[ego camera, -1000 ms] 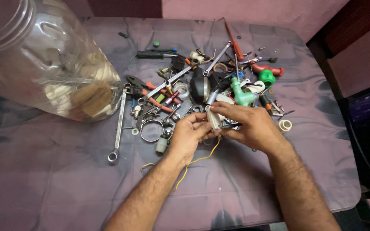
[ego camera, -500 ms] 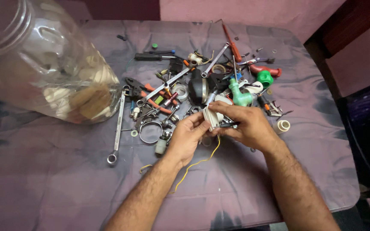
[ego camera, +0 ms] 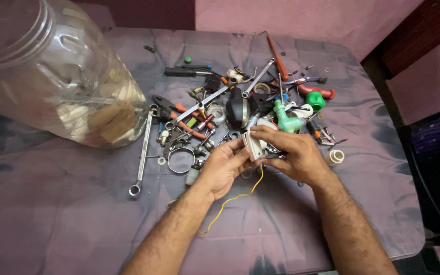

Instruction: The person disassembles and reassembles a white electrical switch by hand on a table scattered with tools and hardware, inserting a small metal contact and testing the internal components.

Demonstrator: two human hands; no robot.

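A clear glossy plastic jar (ego camera: 62,76), a shiny metal wrench (ego camera: 141,155), and wrinkled matt purple cloth (ego camera: 67,224).

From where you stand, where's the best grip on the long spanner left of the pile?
Probably mid-shank on the spanner, coming from above. It lies flat on the cloth; the shank's lower half is bare, while its top end sits close by the jar and the pliers.

The worktop (ego camera: 67,224) has a purple cloth with dark, cloudy patches. The little part (ego camera: 253,145) in the hands is white, and a thin yellow wire (ego camera: 230,199) hangs from it. The big jar (ego camera: 52,71) is clear, with tan bits inside. One pipe piece (ego camera: 286,119) is green. The screwdriver (ego camera: 276,57) has a red handle. The long spanner (ego camera: 141,155) is shiny silver.
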